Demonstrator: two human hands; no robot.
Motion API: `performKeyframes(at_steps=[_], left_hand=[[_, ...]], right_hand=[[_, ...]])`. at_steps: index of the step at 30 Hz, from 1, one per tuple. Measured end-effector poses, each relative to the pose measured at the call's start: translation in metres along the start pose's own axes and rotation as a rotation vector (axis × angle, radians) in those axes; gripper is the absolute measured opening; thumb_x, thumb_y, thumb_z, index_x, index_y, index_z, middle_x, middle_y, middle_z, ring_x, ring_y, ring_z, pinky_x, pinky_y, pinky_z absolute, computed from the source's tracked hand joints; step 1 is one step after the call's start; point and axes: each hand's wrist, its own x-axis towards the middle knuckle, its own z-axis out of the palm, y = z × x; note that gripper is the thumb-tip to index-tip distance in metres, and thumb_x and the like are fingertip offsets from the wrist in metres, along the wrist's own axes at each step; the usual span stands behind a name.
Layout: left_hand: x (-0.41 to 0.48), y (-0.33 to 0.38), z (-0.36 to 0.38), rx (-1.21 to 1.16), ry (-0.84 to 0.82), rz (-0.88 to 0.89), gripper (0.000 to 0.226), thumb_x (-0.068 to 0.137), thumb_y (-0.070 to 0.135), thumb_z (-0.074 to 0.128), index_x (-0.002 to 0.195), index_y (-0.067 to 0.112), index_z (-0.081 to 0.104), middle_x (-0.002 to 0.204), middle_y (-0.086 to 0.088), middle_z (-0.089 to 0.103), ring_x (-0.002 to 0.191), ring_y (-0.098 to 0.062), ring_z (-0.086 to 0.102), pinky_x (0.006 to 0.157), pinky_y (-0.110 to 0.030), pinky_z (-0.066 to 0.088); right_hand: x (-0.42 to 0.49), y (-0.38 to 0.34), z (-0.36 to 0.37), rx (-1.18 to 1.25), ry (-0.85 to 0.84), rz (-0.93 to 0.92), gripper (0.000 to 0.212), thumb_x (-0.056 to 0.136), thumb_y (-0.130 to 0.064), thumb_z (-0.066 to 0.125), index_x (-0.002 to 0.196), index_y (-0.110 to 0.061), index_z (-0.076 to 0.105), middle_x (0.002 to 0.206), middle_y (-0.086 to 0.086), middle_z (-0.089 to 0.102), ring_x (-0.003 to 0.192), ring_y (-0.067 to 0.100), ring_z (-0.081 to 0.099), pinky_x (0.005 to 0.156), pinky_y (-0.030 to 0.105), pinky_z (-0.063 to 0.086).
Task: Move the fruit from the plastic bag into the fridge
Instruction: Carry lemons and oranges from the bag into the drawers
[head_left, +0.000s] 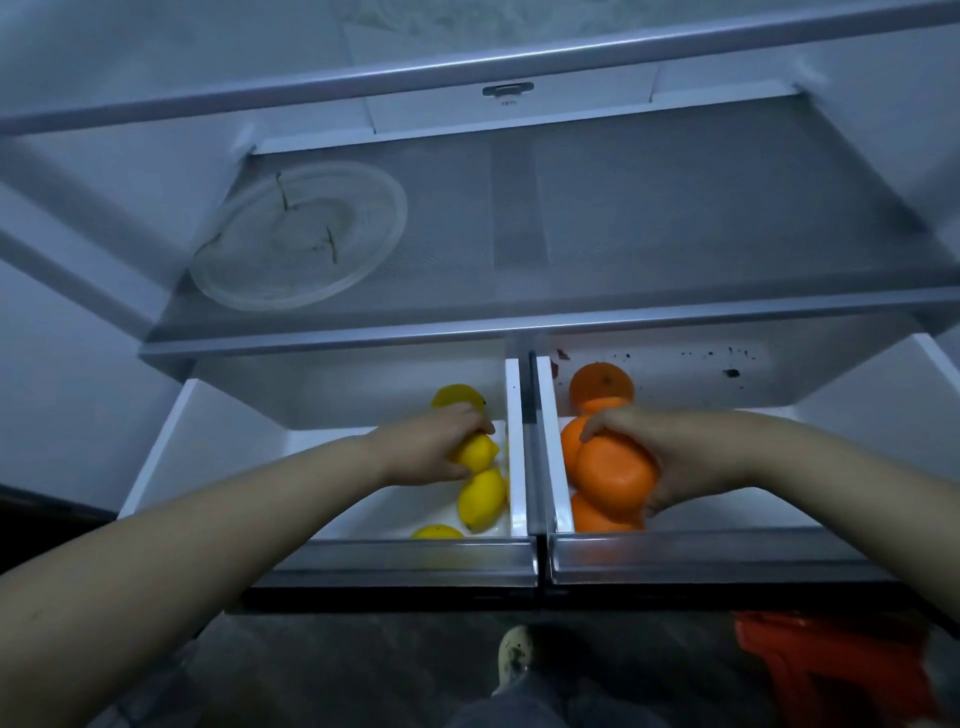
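Observation:
Two fridge drawers stand pulled out below a glass shelf. In the left drawer (218, 447) lie several yellow lemons; my left hand (431, 447) grips one lemon (479, 453) near the drawer's right wall, with another lemon (480, 499) just in front of it. The right drawer (779, 514) holds several oranges along its left wall. My right hand (670, 457) is closed on one orange (613, 480) that rests atop the others. A further orange (601, 385) sits at the back. The red plastic bag (826, 670) lies on the floor at the lower right.
A clear glass plate (298, 234) lies on the left of the glass shelf (675, 218) above the drawers. Dark specks mark the right drawer's back wall. My shoe (515, 657) and trouser leg show on the dark floor below the drawer fronts.

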Motion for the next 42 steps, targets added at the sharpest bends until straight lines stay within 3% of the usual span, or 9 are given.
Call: performKeyframes(at_steps=[8, 13, 18, 22, 27, 34, 37, 42], left_hand=[[0.003, -0.009, 0.015, -0.028, 0.05, -0.025, 0.055, 0.082, 0.031, 0.068, 0.131, 0.019, 0.046, 0.131, -0.002, 0.047, 0.117, -0.019, 0.047, 0.091, -0.034, 0.044], [0.006, -0.011, 0.022, -0.029, 0.111, -0.042, 0.049, 0.082, 0.031, 0.067, 0.128, 0.02, 0.051, 0.128, -0.001, 0.054, 0.116, -0.019, 0.048, 0.091, -0.036, 0.045], [0.008, -0.012, 0.025, -0.024, 0.114, -0.053, 0.045, 0.084, 0.03, 0.065, 0.126, 0.02, 0.054, 0.126, 0.0, 0.055, 0.116, -0.019, 0.049, 0.09, -0.034, 0.044], [0.009, -0.012, 0.024, -0.017, 0.106, -0.068, 0.049, 0.084, 0.03, 0.066, 0.13, 0.02, 0.05, 0.131, 0.0, 0.051, 0.119, -0.018, 0.047, 0.09, -0.03, 0.04], [0.009, -0.01, 0.023, -0.021, 0.092, -0.074, 0.052, 0.084, 0.029, 0.066, 0.132, 0.02, 0.049, 0.133, -0.001, 0.049, 0.121, -0.019, 0.045, 0.094, -0.03, 0.04], [0.008, -0.008, 0.021, -0.036, 0.068, -0.081, 0.052, 0.084, 0.025, 0.066, 0.132, 0.019, 0.048, 0.133, -0.003, 0.048, 0.119, -0.019, 0.046, 0.094, -0.033, 0.042], [0.008, -0.009, 0.02, -0.043, 0.068, -0.092, 0.053, 0.085, 0.026, 0.065, 0.134, 0.02, 0.046, 0.135, -0.003, 0.047, 0.12, -0.019, 0.046, 0.094, -0.032, 0.041], [0.007, -0.007, 0.017, -0.057, 0.06, -0.085, 0.053, 0.084, 0.02, 0.064, 0.134, 0.019, 0.047, 0.134, -0.004, 0.047, 0.12, -0.02, 0.045, 0.094, -0.032, 0.041]], right_hand=[[0.01, 0.012, 0.013, 0.072, 0.09, 0.022, 0.05, 0.079, -0.035, 0.07, 0.125, -0.024, 0.053, 0.117, 0.0, 0.06, 0.108, 0.02, 0.058, 0.082, 0.023, 0.042], [0.015, 0.023, 0.019, -0.008, 0.331, 0.003, 0.084, 0.069, -0.041, 0.077, 0.136, -0.042, 0.027, 0.137, -0.011, 0.035, 0.122, 0.013, 0.038, 0.091, 0.039, 0.047], [0.019, 0.029, 0.018, -0.029, 0.455, 0.008, 0.086, 0.068, -0.033, 0.079, 0.138, -0.04, 0.03, 0.135, -0.006, 0.033, 0.125, 0.015, 0.032, 0.093, 0.034, 0.042], [0.019, 0.031, 0.021, -0.016, 0.423, -0.017, 0.085, 0.064, -0.041, 0.08, 0.135, -0.042, 0.033, 0.126, -0.007, 0.032, 0.122, 0.013, 0.029, 0.095, 0.036, 0.042], [0.02, 0.031, 0.023, 0.033, 0.243, -0.025, 0.088, 0.065, -0.046, 0.079, 0.134, -0.049, 0.025, 0.123, -0.018, 0.028, 0.12, 0.009, 0.029, 0.096, 0.036, 0.043], [0.018, 0.028, 0.02, -0.095, 0.48, -0.019, 0.08, 0.071, -0.033, 0.076, 0.138, -0.038, 0.032, 0.132, -0.004, 0.034, 0.125, 0.017, 0.03, 0.09, 0.033, 0.041], [0.017, 0.031, 0.018, -0.033, 0.538, -0.021, 0.084, 0.07, -0.033, 0.078, 0.138, -0.04, 0.03, 0.135, -0.007, 0.033, 0.126, 0.015, 0.03, 0.093, 0.032, 0.038], [0.014, 0.035, 0.021, 0.049, 0.322, -0.014, 0.086, 0.068, -0.046, 0.078, 0.136, -0.045, 0.025, 0.138, -0.014, 0.033, 0.122, 0.009, 0.035, 0.096, 0.03, 0.041]])
